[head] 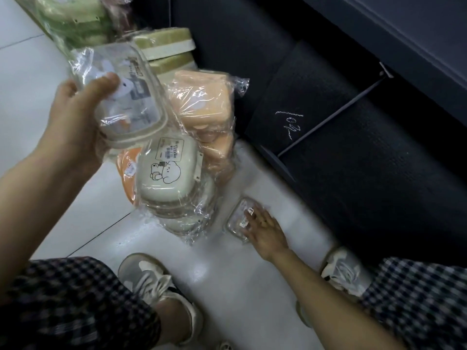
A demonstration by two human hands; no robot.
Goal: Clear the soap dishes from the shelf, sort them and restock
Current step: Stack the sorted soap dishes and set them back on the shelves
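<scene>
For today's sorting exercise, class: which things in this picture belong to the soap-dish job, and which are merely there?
Belonging to the job:
clear soap dish, gripped by the left hand
small clear dish on the floor, under the right hand
white dishes
orange dishes
green dishes
dark shelf

Merely there:
floor tiles
shoes
checked trousers
</scene>
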